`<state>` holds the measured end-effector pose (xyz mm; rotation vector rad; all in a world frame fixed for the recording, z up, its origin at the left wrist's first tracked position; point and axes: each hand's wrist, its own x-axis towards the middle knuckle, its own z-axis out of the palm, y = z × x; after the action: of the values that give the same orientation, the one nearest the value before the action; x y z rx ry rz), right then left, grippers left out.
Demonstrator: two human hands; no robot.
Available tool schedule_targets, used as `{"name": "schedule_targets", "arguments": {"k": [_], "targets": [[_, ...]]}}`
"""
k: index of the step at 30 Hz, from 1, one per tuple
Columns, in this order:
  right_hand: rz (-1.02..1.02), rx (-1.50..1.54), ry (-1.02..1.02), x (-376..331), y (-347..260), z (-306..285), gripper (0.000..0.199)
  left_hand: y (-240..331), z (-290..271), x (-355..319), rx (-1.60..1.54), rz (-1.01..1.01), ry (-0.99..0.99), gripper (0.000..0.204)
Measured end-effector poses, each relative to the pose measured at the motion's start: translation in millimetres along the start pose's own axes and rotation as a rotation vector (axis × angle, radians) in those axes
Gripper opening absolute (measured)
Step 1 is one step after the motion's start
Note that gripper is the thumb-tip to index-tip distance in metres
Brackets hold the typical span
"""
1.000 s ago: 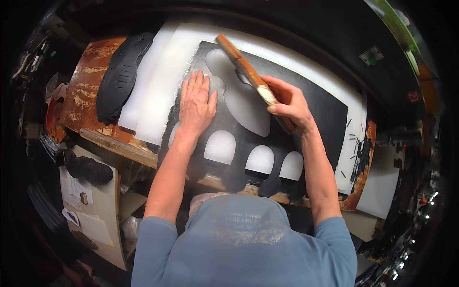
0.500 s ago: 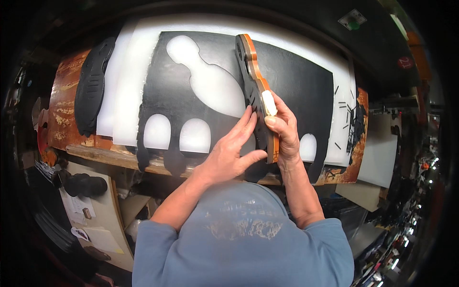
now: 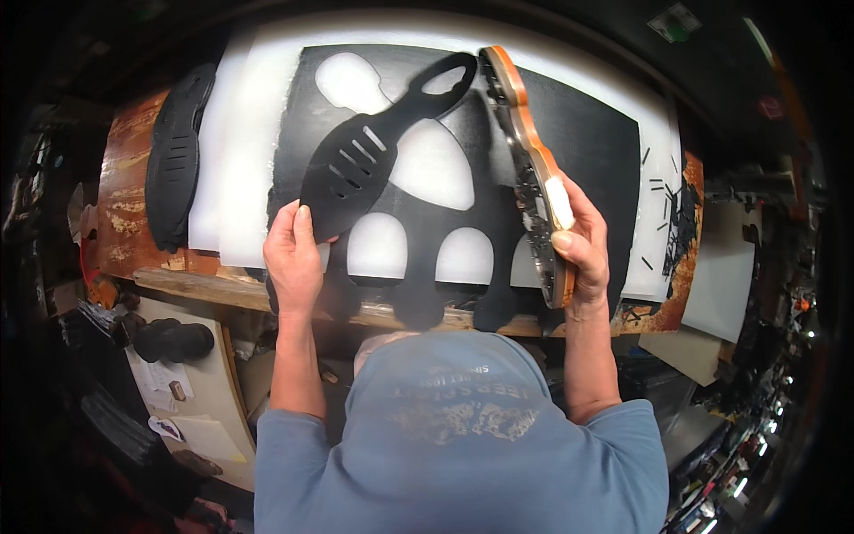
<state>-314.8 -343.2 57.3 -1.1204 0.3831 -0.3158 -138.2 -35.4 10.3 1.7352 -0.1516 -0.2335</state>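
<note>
Between the thumb and fingers of my left hand (image 3: 296,258) is the wide end of a black cut-out piece (image 3: 356,160). It has several slots and an oval hole in its narrow end, and it slants up to the right. My right hand (image 3: 583,249) grips an orange-edged cutting die (image 3: 525,133) at a white patch on its side. The die stands on edge, its dark, hollow inner side facing left. Under both lies a black sheet (image 3: 605,160) with a large shaped opening and several arched openings along its near edge.
White boards (image 3: 245,178) lie beneath the sheet on a worn brown table (image 3: 129,205). Stacked slotted black pieces (image 3: 173,160) rest at the left. Small black scraps (image 3: 680,231) gather at the right. A dark machine part overhangs the far side.
The slotted black piece has come away from the die's face and moved left in my left hand. My right hand has shifted the die slightly right, turning its hollow side into view.
</note>
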Motion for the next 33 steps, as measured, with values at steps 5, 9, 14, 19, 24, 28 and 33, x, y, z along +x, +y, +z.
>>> {"name": "schedule_targets", "arguments": {"k": [5, 9, 14, 19, 24, 28, 33], "targets": [[-0.082, -0.328, 0.047, -1.5, 3.3, -12.3, 0.087, 2.5, -2.2, 15.8, -0.138, -0.094, -0.062, 0.028], [-0.370, -1.302, 0.089, -1.1, 26.6, -6.2, 0.080, 3.0, 1.4, 36.6, 0.022, 0.064, -0.013, 0.027], [-0.413, -1.391, 0.093, -1.5, 38.4, 2.0, 0.080, 5.7, -45.8, 75.9, 0.122, 0.276, 0.305, 0.027], [-0.398, -1.447, 0.076, -0.9, 36.8, 2.6, 0.081, 5.0, -149.6, 136.6, 0.603, 0.274, 0.659, 0.039], [-0.430, -1.431, 0.116, 2.6, 40.4, 2.3, 0.083, -1.6, -145.6, 135.1, 0.946, 0.356, 0.762, 0.049], [-0.449, -1.404, 0.107, 5.2, 37.8, -0.2, 0.080, 0.6, -51.6, 109.0, 0.603, 0.556, 0.235, 0.048], [-0.382, -1.223, 0.033, 11.4, 6.3, -15.0, 0.085, -9.7, 17.4, 96.4, 0.967, 0.677, 0.084, 0.048]]}}
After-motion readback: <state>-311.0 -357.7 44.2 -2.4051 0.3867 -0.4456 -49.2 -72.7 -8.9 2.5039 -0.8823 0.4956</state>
